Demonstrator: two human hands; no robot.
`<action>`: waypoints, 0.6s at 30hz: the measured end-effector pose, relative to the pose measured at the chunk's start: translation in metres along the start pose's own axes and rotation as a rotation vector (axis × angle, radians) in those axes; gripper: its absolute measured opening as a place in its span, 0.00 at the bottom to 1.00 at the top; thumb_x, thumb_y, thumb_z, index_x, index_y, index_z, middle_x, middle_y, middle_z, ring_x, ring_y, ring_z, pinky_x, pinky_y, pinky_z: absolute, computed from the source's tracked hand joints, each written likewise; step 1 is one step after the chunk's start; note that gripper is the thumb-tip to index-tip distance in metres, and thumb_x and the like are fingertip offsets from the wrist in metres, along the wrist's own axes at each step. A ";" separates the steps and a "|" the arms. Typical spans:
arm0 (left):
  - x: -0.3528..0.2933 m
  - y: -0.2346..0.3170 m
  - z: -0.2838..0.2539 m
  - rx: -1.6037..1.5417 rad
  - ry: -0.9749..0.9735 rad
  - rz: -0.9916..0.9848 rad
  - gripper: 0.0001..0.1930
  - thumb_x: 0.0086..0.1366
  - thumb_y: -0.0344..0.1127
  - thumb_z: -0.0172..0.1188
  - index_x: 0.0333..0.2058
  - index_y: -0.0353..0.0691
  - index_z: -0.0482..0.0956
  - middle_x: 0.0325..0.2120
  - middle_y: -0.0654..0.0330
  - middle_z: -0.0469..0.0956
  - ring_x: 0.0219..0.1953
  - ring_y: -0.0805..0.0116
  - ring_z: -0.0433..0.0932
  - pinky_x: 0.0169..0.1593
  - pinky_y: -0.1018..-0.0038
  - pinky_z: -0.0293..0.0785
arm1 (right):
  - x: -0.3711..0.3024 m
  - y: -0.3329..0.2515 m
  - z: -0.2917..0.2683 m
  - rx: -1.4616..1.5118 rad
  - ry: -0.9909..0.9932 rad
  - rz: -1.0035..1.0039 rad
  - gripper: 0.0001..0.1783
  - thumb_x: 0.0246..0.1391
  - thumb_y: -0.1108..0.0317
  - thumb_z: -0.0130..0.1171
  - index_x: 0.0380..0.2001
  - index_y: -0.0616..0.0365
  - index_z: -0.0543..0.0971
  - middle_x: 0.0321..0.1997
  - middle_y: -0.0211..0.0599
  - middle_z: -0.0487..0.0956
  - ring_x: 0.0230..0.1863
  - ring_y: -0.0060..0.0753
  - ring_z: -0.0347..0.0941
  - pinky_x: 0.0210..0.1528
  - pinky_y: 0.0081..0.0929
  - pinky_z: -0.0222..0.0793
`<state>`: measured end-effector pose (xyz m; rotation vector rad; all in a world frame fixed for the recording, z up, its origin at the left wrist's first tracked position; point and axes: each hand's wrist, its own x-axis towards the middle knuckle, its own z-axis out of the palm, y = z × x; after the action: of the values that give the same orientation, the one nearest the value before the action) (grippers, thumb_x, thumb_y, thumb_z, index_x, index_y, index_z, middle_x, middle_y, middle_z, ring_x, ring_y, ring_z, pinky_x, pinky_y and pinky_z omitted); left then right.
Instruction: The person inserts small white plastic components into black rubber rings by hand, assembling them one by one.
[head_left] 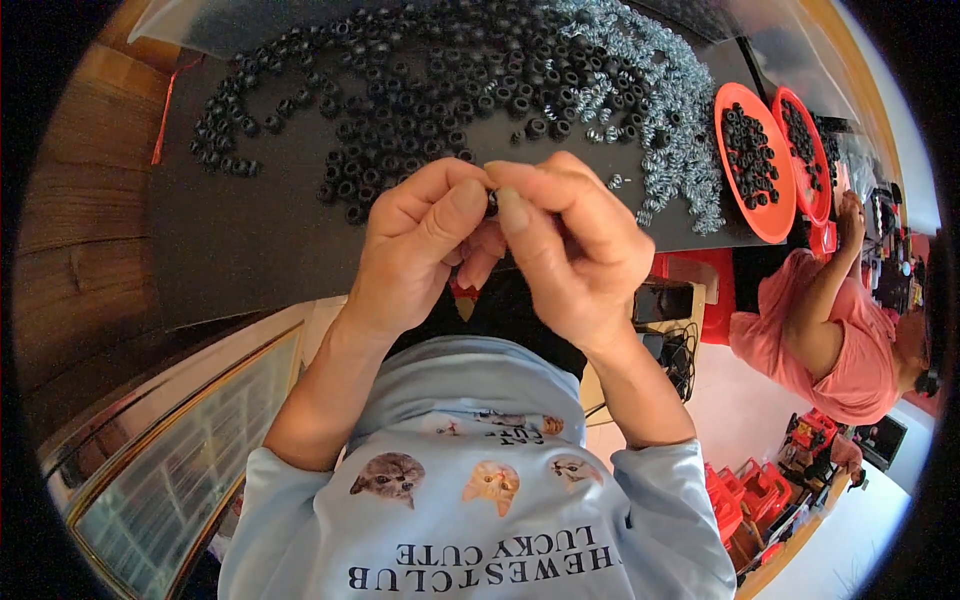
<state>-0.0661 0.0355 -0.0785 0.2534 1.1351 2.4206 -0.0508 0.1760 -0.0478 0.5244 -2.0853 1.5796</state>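
Observation:
My left hand and my right hand meet in front of my chest, at the near edge of the table. Both pinch a small black plastic part between thumbs and forefingers. Most of that part is hidden by the fingertips, so I cannot tell whether anything sits in it. Beyond my hands lies a wide spread of small black plastic parts with round holes. Small silver coil springs are heaped to their right, and a few lie among the black parts.
At the table's right edge, an orange-red plate and a red basket hold more black parts. A co-worker in a pink shirt sits on the right, one arm raised. Red stools stand behind. A red string hangs at the left.

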 end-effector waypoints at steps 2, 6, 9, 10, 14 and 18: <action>0.000 0.000 0.001 0.015 -0.003 0.014 0.13 0.68 0.42 0.49 0.36 0.37 0.72 0.20 0.63 0.73 0.16 0.80 0.67 0.17 0.85 0.60 | -0.004 0.000 0.001 0.144 0.025 0.143 0.07 0.50 0.82 0.55 0.35 0.68 0.77 0.21 0.34 0.71 0.17 0.21 0.69 0.17 0.17 0.62; 0.001 -0.001 -0.002 0.002 -0.026 0.033 0.13 0.68 0.43 0.49 0.36 0.38 0.72 0.20 0.62 0.73 0.16 0.80 0.67 0.17 0.85 0.60 | -0.005 -0.005 0.004 0.472 0.081 0.348 0.04 0.54 0.79 0.55 0.33 0.68 0.78 0.23 0.33 0.72 0.19 0.19 0.73 0.17 0.13 0.61; 0.001 0.000 -0.003 -0.036 -0.040 0.010 0.13 0.68 0.43 0.49 0.36 0.38 0.72 0.21 0.62 0.73 0.16 0.79 0.67 0.17 0.84 0.61 | -0.004 -0.007 0.006 0.465 0.068 0.341 0.04 0.54 0.78 0.55 0.32 0.67 0.78 0.22 0.32 0.72 0.19 0.19 0.73 0.17 0.14 0.61; 0.001 0.001 -0.003 -0.043 -0.028 0.012 0.13 0.68 0.43 0.49 0.36 0.38 0.72 0.21 0.62 0.73 0.16 0.79 0.67 0.18 0.85 0.61 | -0.004 -0.008 0.006 0.394 0.056 0.333 0.04 0.54 0.78 0.56 0.32 0.67 0.78 0.22 0.32 0.72 0.18 0.19 0.72 0.17 0.14 0.61; 0.000 0.003 0.000 -0.048 -0.026 0.021 0.13 0.69 0.42 0.48 0.36 0.38 0.72 0.21 0.62 0.73 0.16 0.79 0.67 0.18 0.85 0.61 | -0.005 -0.003 0.001 0.167 0.025 0.195 0.03 0.53 0.77 0.57 0.31 0.66 0.78 0.21 0.32 0.73 0.17 0.18 0.70 0.18 0.15 0.62; -0.003 0.002 0.001 -0.022 -0.002 0.029 0.13 0.69 0.42 0.48 0.36 0.37 0.72 0.21 0.62 0.73 0.16 0.80 0.67 0.18 0.85 0.61 | -0.002 -0.001 -0.003 -0.052 -0.032 0.018 0.04 0.48 0.79 0.59 0.30 0.65 0.77 0.19 0.36 0.72 0.17 0.25 0.69 0.19 0.22 0.63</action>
<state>-0.0644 0.0336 -0.0764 0.2668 1.1103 2.4565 -0.0481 0.1792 -0.0477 0.5176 -2.1543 1.5323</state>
